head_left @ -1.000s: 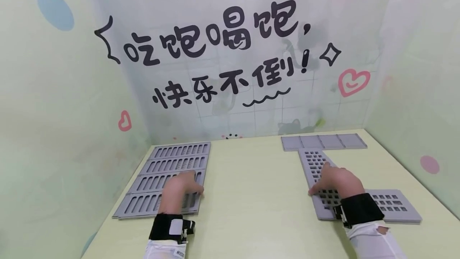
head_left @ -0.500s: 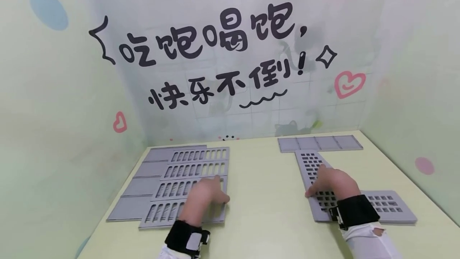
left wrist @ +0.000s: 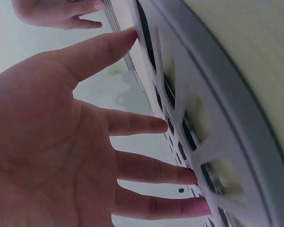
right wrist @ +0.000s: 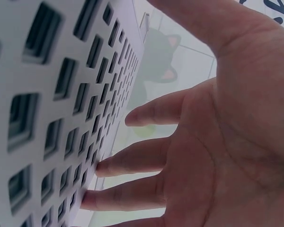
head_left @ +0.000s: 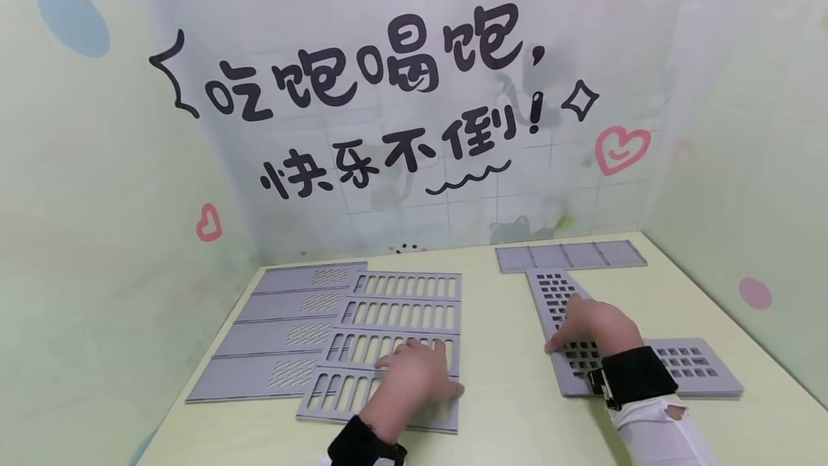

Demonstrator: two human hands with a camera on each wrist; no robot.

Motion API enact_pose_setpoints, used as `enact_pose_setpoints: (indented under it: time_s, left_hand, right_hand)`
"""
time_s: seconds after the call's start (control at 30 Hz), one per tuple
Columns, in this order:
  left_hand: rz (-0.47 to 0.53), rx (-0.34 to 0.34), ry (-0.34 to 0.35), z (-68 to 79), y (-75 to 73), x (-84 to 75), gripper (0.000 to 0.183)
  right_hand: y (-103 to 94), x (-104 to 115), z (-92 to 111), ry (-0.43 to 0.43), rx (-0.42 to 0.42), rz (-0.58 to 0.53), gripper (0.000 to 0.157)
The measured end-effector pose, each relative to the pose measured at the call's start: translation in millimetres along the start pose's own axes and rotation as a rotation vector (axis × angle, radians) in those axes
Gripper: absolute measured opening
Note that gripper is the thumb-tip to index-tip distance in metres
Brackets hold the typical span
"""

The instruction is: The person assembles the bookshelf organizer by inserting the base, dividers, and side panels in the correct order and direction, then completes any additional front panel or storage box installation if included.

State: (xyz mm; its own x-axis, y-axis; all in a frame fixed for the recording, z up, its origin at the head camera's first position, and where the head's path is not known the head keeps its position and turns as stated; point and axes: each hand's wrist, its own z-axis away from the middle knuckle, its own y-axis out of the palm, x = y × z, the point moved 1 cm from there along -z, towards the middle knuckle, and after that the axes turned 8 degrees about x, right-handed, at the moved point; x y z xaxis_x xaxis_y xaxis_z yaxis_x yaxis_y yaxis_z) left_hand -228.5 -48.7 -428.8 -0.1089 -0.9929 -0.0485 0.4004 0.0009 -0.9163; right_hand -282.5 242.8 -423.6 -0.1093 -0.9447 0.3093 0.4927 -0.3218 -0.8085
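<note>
My left hand [head_left: 417, 376] lies on a grey panel with rows of long slots [head_left: 404, 299], its fingers spread and fairly straight. In the left wrist view, thumb and fingertips touch the slotted panel, and no fingers curl round it. Left of it is a grey panel [head_left: 259, 340] with patches of slanted cuts, partly overlapped by the slotted one. On the right, my right hand [head_left: 598, 326] rests on a grey panel with small rectangular holes [head_left: 542, 306]. In the right wrist view its fingers are extended, tips against or near the panel face.
Another holed grey panel [head_left: 698, 385] sits under and beside my right wrist. At the back right lies a plain grey strip [head_left: 543, 257] divided into sections. A printed wall sheet [head_left: 414, 221] stands behind the pale table [head_left: 498, 380].
My left hand has slid the slotted panel to the right off the panel below, exposing the slanted cuts. My right hand stays on its holed panel. The view has shifted slightly.
</note>
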Motion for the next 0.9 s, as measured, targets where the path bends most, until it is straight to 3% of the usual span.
enact_pose_setpoints:
  time_s: [0.2, 0.3, 0.43, 0.5, 0.57, 0.7, 0.8, 0.9]
  left_hand:
    - [-0.078, 0.021, 0.160, 12.4, 2.1, -13.3, 0.086]
    - [-0.161, 0.020, 0.257, 15.7, 2.3, -19.2, 0.085]
    - [-0.235, 0.005, 0.293, 16.0, 2.9, -21.9, 0.092]
    - [-0.238, -0.009, 0.284, 14.9, 1.6, -20.1, 0.098]
    - [-0.230, -0.014, 0.258, 12.3, 0.7, -17.0, 0.108]
    - [-0.139, 0.024, 0.212, 7.0, 0.3, -9.1, 0.123]
    - [-0.073, 0.063, 0.211, 4.9, 1.0, -5.3, 0.124]
    - [-0.048, 0.076, 0.228, 3.4, 0.3, -4.5, 0.123]
  right_hand:
    - [-1.7, 2, 2, 0.003, 0.012, 0.013, 0.126]
    - [-2.7, 2, 3, 0.001, 0.004, 0.036, 0.110]
    - [-4.4, 1, 5, -0.006, -0.004, 0.057, 0.081]
    - [-4.3, 1, 6, -0.011, -0.001, 0.053, 0.076]
    - [-3.5, 0, 6, -0.006, 0.002, 0.042, 0.077]
    - [-0.8, 1, 3, 0.017, 0.004, 0.032, 0.101]
    - [1.4, 2, 1, 0.034, 0.012, 0.016, 0.120]
    - [1.6, 3, 0, 0.054, 0.021, -0.010, 0.128]
